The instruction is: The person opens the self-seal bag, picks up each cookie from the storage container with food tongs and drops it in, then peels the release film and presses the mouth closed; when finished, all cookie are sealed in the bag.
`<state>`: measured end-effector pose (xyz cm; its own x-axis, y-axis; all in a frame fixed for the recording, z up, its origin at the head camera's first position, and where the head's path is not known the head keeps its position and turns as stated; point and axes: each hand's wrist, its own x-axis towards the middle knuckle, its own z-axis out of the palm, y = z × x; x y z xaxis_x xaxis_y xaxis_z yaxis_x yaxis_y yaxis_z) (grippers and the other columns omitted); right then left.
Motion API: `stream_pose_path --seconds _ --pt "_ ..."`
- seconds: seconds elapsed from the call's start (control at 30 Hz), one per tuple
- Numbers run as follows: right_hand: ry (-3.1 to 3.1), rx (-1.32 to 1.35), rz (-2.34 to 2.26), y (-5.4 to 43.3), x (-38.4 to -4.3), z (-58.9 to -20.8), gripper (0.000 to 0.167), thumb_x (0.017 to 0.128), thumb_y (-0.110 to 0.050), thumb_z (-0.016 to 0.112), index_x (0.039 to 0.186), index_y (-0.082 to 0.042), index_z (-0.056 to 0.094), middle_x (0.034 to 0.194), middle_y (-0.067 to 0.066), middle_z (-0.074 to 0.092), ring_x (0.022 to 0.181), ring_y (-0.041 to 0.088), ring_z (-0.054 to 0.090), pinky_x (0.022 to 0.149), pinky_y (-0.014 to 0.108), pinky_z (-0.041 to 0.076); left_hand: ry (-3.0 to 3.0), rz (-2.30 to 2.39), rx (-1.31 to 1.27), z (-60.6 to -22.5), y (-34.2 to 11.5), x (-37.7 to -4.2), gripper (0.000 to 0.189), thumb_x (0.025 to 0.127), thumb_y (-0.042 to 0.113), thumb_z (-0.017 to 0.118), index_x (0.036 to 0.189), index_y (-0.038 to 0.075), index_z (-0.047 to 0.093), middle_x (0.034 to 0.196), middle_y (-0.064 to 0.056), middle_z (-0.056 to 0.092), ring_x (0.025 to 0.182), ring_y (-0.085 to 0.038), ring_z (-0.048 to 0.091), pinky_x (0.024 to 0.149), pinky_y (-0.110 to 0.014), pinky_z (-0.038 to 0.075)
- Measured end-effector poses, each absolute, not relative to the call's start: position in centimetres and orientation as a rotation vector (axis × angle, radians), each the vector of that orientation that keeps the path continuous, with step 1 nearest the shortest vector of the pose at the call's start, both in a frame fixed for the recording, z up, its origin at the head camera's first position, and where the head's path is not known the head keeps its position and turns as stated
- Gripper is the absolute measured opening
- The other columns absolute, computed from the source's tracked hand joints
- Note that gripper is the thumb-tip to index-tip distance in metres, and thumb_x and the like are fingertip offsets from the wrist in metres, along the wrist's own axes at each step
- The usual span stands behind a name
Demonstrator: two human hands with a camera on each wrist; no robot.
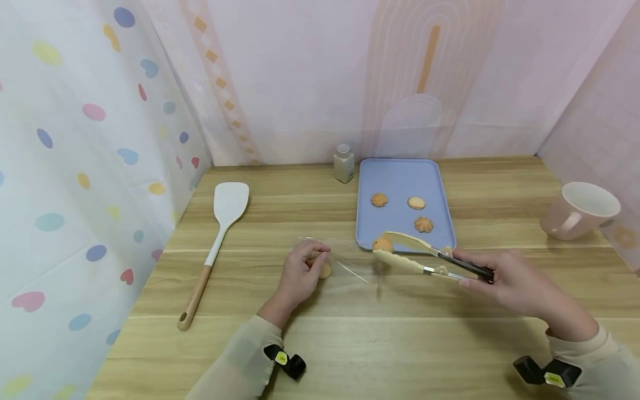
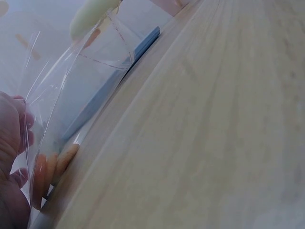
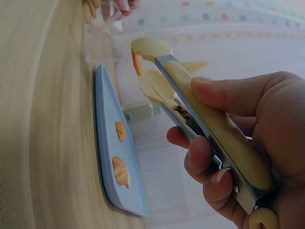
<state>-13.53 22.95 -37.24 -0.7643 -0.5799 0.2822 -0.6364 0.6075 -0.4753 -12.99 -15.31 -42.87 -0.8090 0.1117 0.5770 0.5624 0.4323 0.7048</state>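
Observation:
My left hand (image 1: 302, 270) pinches the edge of a clear plastic bag (image 2: 90, 71) lying on the table. Several cookies (image 2: 55, 167) stand together at the bag's closed end, close by the left fingers. In my right hand (image 1: 522, 283) is a pair of tongs (image 1: 400, 261) with cream tips, gripped around the handles. A round golden cookie (image 1: 383, 245) sits between the tong tips, over the near left corner of the blue tray (image 1: 395, 172) and beside the bag's mouth. On the tray lie a swirled cookie (image 1: 379, 200), a plain oval cookie (image 1: 416, 203) and a flower-shaped cookie (image 1: 423, 224).
A white spatula (image 1: 231, 201) with a wooden handle lies at the left of the wooden table (image 1: 380, 355). Behind, left of the tray, stands a small glass jar (image 1: 343, 164). A pink mug (image 1: 570, 214) is at the far right. Patterned curtains (image 1: 300, 78) hang around the table.

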Motion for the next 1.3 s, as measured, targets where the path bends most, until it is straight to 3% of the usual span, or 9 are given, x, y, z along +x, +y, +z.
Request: stream_pose_path --seconds 0.13,0.27,0.37,0.5,0.63,0.83,1.07,1.3 --pt "-2.703 1.095 0.878 22.8 -13.6 -37.6 0.048 0.081 -0.017 0.078 0.125 -0.005 0.064 0.107 0.006 0.07 0.045 -0.012 0.022 0.045 0.014 0.032 -2.238 -1.351 -0.573 -43.0 -15.4 -13.0 0.007 0.087 -0.012 0.06 0.091 -0.008 0.065 0.089 -0.018 0.064 0.073 -0.023 0.053 0.051 -0.029 0.044" --pt "-2.679 1.153 0.887 22.8 -13.6 -37.7 0.049 0.08 -0.013 0.078 0.126 -0.006 0.063 0.11 0.007 0.069 0.046 -0.011 0.026 0.046 0.013 0.034 -2.235 -1.345 -0.579 -42.9 -15.4 -13.0 0.008 0.087 -0.013 0.06 0.091 -0.007 0.065 0.089 -0.018 0.064 0.073 -0.024 0.053 0.051 -0.029 0.043" --pt "-2.669 1.204 0.872 22.6 -13.7 -37.8 0.05 0.08 -0.013 0.078 0.127 -0.009 0.063 0.093 -0.003 0.07 0.048 -0.009 0.032 0.047 0.013 0.034 -2.24 -1.346 -0.581 -42.8 -15.4 -13.0 0.009 0.087 -0.013 0.06 0.091 -0.007 0.065 0.089 -0.018 0.064 0.074 -0.023 0.054 0.052 -0.028 0.044" --pt "-2.684 1.252 0.828 21.9 -14.2 -37.9 0.05 0.082 -0.019 0.077 0.128 -0.012 0.062 0.068 -0.018 0.05 0.049 -0.009 0.032 0.047 0.014 0.034 -2.246 -1.348 -0.587 -42.7 -15.4 -13.0 0.009 0.087 -0.013 0.06 0.091 -0.006 0.065 0.09 -0.018 0.065 0.074 -0.023 0.055 0.052 -0.028 0.045" --pt "-2.711 1.289 0.804 21.0 -14.9 -38.1 0.048 0.083 -0.024 0.076 0.128 -0.013 0.063 0.076 -0.017 0.055 0.053 -0.007 0.036 0.05 0.017 0.036 -2.259 -1.348 -0.589 -42.6 -15.3 -12.9 0.009 0.087 -0.012 0.06 0.091 -0.006 0.065 0.09 -0.018 0.065 0.078 -0.026 0.058 0.056 -0.029 0.046" --pt "-2.743 1.369 0.796 19.5 -15.4 -38.3 0.048 0.086 -0.026 0.074 0.13 -0.015 0.061 0.065 -0.017 0.045 0.054 -0.005 0.038 0.049 0.018 0.038 -2.282 -1.354 -0.595 -42.5 -15.2 -12.9 0.008 0.088 -0.012 0.06 0.091 -0.006 0.065 0.091 -0.017 0.065 0.077 -0.026 0.057 0.058 -0.027 0.045" --pt "-2.792 1.389 0.811 18.3 -15.6 -38.2 0.047 0.087 -0.026 0.072 0.132 -0.016 0.06 0.068 -0.017 0.048 0.051 -0.005 0.038 0.047 0.019 0.038 -2.274 -1.346 -0.648 -42.1 -15.0 -12.8 0.011 0.086 -0.015 0.059 0.092 -0.007 0.064 0.091 -0.019 0.065 0.077 -0.028 0.058 0.058 -0.026 0.046" --pt "-2.81 1.423 0.819 17.0 -16.2 -38.4 0.046 0.087 -0.023 0.073 0.131 -0.017 0.06 0.066 -0.015 0.046 0.05 -0.005 0.037 0.046 0.019 0.038 -2.261 -1.333 -0.694 -42.0 -15.1 -12.7 0.012 0.085 -0.016 0.059 0.091 -0.007 0.064 0.091 -0.019 0.065 0.082 -0.031 0.06 0.066 -0.022 0.045"
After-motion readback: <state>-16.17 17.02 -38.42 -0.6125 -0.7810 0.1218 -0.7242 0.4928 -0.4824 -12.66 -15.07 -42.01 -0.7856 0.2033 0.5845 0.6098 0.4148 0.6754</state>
